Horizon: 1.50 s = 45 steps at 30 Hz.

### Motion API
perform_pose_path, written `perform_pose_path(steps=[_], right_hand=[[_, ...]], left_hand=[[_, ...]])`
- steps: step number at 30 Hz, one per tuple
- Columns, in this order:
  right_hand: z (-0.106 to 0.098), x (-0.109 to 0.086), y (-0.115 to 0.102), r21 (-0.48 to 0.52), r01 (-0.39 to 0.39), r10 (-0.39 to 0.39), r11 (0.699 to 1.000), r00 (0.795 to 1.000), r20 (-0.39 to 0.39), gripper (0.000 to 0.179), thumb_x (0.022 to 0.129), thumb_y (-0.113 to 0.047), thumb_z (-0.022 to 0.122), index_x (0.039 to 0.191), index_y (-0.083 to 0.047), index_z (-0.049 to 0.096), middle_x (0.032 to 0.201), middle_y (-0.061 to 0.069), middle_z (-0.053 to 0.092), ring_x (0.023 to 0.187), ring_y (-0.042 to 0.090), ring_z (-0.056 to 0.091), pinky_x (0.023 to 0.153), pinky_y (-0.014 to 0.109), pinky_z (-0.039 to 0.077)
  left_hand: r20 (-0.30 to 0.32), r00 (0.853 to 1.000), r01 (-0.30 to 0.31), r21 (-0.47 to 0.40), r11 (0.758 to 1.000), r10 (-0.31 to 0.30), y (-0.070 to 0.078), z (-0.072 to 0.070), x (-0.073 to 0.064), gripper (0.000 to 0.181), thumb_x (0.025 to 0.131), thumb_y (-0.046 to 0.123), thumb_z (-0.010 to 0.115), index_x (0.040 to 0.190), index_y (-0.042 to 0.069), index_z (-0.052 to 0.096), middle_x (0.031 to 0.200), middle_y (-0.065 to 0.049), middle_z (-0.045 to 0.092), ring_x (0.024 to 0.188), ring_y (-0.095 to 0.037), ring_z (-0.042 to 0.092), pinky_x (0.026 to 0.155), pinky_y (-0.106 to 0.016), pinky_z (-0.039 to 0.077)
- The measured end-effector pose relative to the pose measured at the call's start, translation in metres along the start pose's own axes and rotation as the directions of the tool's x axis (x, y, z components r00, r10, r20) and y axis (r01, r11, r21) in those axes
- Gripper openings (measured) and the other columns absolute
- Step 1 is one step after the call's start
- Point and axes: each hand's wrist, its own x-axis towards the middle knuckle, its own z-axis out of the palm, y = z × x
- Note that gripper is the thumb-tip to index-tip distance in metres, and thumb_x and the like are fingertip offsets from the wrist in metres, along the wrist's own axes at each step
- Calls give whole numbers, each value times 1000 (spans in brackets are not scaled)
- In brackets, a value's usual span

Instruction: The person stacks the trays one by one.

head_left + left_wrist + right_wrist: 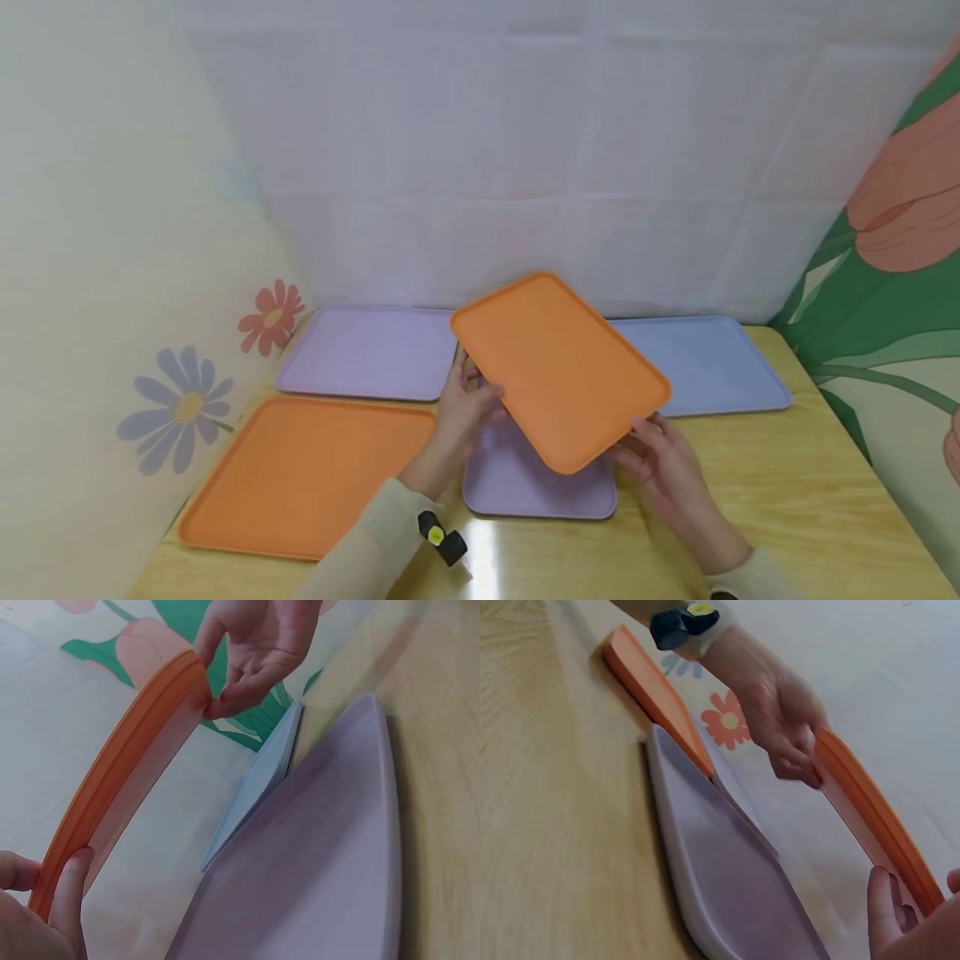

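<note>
Both hands hold up a small orange tray, tilted and turned at an angle in the head view. My left hand pinches its left edge, thumb on one face and fingers on the other. Its lower right corner is pinched by my right hand. Below it a small purple tray lies on the table, partly hidden by the raised one. The left wrist view shows the orange tray edge-on, above the purple tray. In the right wrist view a gap separates the orange tray from the purple one.
A larger orange tray lies at the left of the wooden table, partly behind the left forearm. Behind it sits a lilac tray. A blue tray lies at the back right. A white cloth hangs behind the table.
</note>
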Motion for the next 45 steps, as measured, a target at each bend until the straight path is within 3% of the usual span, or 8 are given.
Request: perform_pose_path(steps=[5,9,15,22,27,35,40,45], right_hand=[[-24,6,-21,10,-23,21,1000,991,129,24,109,-19,44,118,-14,65,110,0,71,100,19,71,91,39,59],[-37,14,-35,-105,-65,87,992,973,214,29,110,-21,40,116,-19,69,112,-3,72,101,17,71,91,38,59],[-42,32,-49,-341,-118,209,933,948,242,25,110,-32,39,122,-23,60,112,-8,70,101,10,66,85,30,58],[-38,58,-55,-414,-165,294,895,916,271,52,110,-37,39,151,-5,35,115,-3,70,104,14,68,85,32,60],[-34,68,-54,-490,-156,309,858,918,249,66,109,-36,44,157,4,22,110,-2,70,97,15,69,82,35,61],[-29,71,-45,-519,-138,286,844,933,218,69,105,-19,51,161,-4,14,105,-4,71,95,13,69,76,36,62],[-26,71,-41,-513,-137,279,848,937,210,72,103,-14,52,162,-6,11,100,-1,71,93,14,69,72,38,62],[-25,73,-37,-522,-143,279,841,941,192,74,103,-14,54,162,-7,11,101,-1,71,92,15,69,71,38,61]], left_hand=[[38,999,12,-9,1000,-12,8,-8,3,92,87,-12,61,163,16,17,133,-12,43,77,-10,63,56,-26,58],[106,994,3,15,1000,-4,16,-18,2,90,88,-12,61,163,15,17,135,-12,44,78,-11,61,58,-27,58],[227,973,22,74,997,-38,25,-30,2,88,90,-10,59,163,18,17,134,-8,46,84,-12,62,61,-28,58],[338,935,61,131,990,-102,29,-41,7,88,92,-7,60,164,16,13,139,-12,43,90,-14,60,64,-29,58],[378,917,62,174,983,-125,27,-44,7,88,91,-6,61,163,15,15,142,-15,40,89,-15,60,63,-29,57],[412,893,94,223,970,-181,25,-50,12,86,92,-5,62,163,14,18,132,-12,40,86,-14,59,59,-27,57],[421,882,100,275,956,-214,27,-54,19,84,94,0,64,163,16,19,147,-19,36,93,-17,61,65,-30,59],[406,880,107,334,936,-245,28,-57,24,84,93,2,66,163,15,19,157,-24,28,101,-21,61,76,-38,59]])
